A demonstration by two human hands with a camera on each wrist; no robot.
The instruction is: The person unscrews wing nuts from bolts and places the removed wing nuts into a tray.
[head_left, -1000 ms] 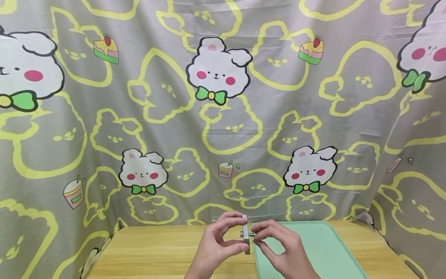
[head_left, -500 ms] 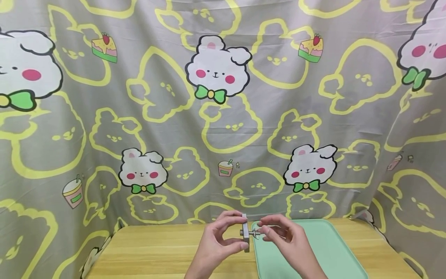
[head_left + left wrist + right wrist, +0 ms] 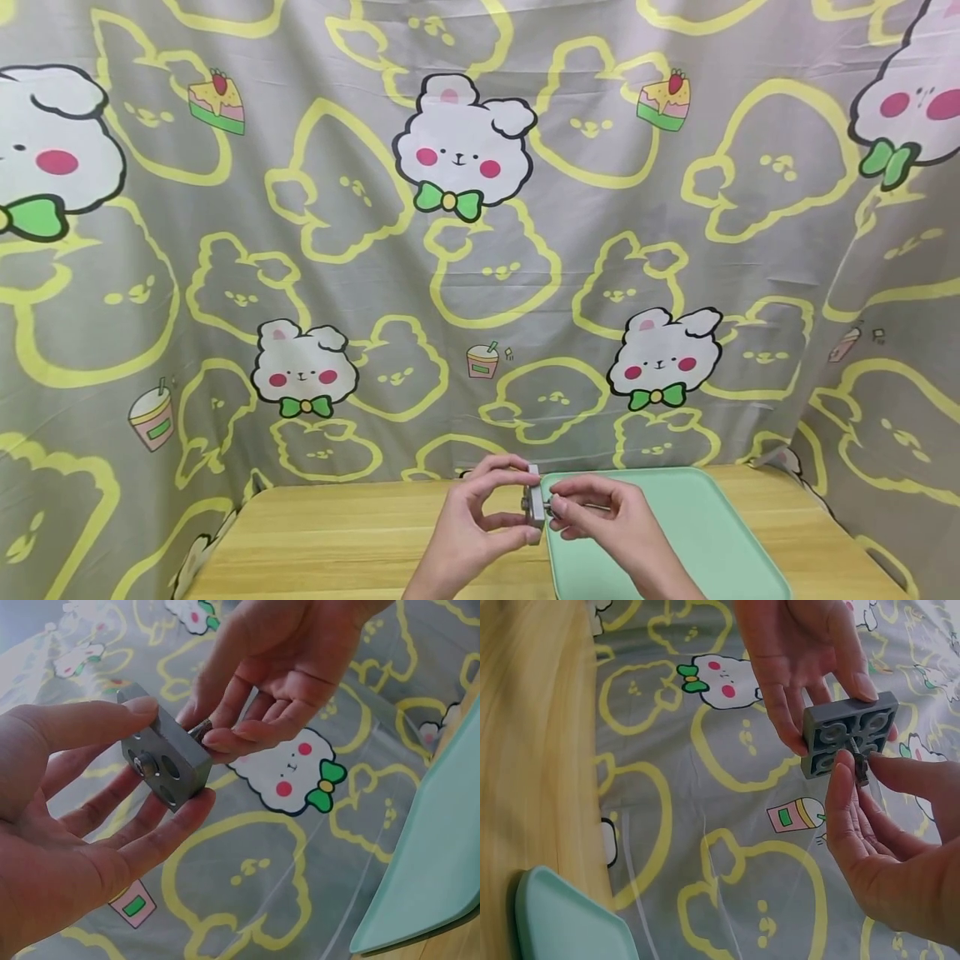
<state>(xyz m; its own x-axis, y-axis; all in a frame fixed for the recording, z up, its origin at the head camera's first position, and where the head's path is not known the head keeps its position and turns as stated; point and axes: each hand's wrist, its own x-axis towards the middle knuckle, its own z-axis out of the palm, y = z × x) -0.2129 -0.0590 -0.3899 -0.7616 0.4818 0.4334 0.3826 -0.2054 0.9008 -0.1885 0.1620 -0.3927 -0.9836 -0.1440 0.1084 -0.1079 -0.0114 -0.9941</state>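
My left hand [image 3: 467, 527] grips a grey square block [image 3: 187, 750] by its edges, thumb on one side and fingers on the other. The block has round holes, and a bolt passes through its middle. In the left wrist view the bolt's head [image 3: 144, 764] shows on the near face. From the recessed far face the threaded shank [image 3: 854, 745] sticks out in the right wrist view. My right hand [image 3: 618, 523] pinches a small metal wing nut [image 3: 862, 774] at the shank's end between thumb and fingertips, which partly hide it.
A light green tray [image 3: 697, 533] lies on the wooden table [image 3: 337, 525] below and to the right of the hands. A grey curtain [image 3: 480, 292] printed with rabbits hangs behind the table and along its sides.
My right hand's fingers loosened from the wing nut half a second ago and now pinch it again. The left hand still holds the block, turned slightly and moved a little to the right.
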